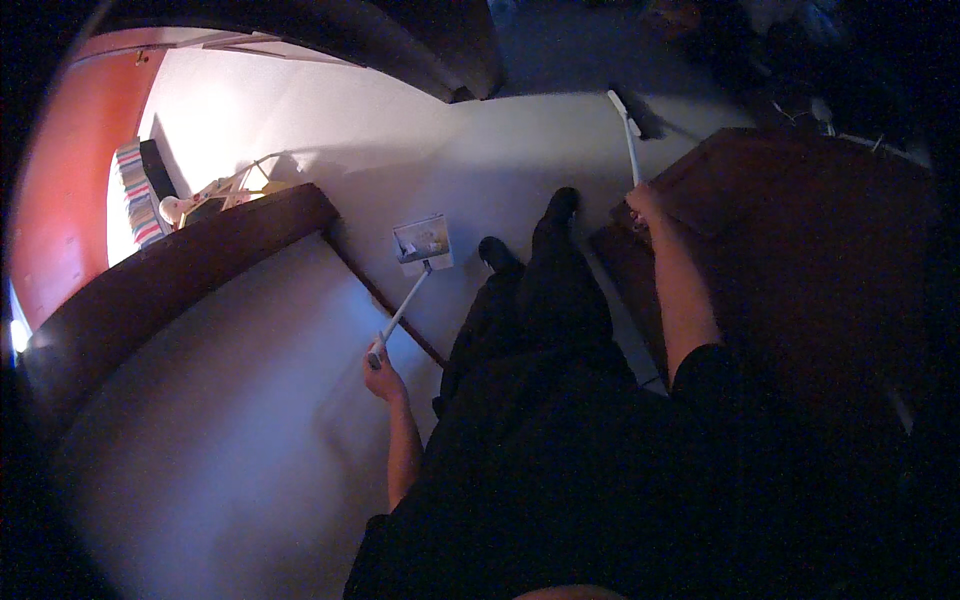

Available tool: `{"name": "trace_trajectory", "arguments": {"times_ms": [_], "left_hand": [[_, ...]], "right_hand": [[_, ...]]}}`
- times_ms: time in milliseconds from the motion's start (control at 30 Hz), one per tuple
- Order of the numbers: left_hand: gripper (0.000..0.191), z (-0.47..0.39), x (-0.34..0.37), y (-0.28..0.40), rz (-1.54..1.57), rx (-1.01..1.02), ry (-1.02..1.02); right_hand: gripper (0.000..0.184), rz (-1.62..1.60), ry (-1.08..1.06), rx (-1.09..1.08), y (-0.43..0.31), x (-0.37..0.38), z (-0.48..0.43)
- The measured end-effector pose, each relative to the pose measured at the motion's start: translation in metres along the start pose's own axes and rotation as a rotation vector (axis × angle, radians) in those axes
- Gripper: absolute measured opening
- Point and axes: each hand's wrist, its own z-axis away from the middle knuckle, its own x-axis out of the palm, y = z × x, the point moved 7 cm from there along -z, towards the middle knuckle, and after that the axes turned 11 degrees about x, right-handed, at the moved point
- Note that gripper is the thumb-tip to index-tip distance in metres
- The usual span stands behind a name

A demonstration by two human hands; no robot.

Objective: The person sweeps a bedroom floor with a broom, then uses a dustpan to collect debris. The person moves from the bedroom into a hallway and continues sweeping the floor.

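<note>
My left hand (385, 377) is closed around the upper end of a long white handle, which runs down to a dustpan (425, 241) near the floor. Small bits of debris lie in the pan. Out to the right, my right hand (646, 206) grips the white handle of a broom (632, 154). The broom's pale head with dark bristles is by the floor, farther forward than the dustpan; whether the bristles touch the floor is hard to tell. Between the two tools are my dark shoes (559, 206).
A pale wall with a dark wooden edge (300, 202) stands to my left, beside an orange-red door (82, 172) and a striped cloth (139, 195). Dark reddish-brown furniture (787, 247) is close on my right. Cables and dim objects sit at the upper right.
</note>
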Motion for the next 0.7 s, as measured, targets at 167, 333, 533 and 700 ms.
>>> {"name": "trace_trajectory", "arguments": {"times_ms": [167,333,533,700], "left_hand": [[0.027,-0.014,0.019,-0.041,0.238,0.079,-0.028],[0.027,-0.028,0.021,-0.081,0.116,0.194,-0.07],[0.028,-0.029,0.003,-0.137,0.103,0.193,-0.187],[0.032,-0.037,0.015,-0.161,0.147,0.197,-0.207]], "right_hand": [[0.03,-0.067,0.2,-0.049,0.002,0.045,0.023],[0.031,0.042,-0.017,-0.057,0.021,0.088,0.078],[0.041,-0.182,-0.176,0.014,-0.018,0.179,0.246],[0.037,0.012,-0.107,-0.229,-0.033,0.281,0.285]]}}
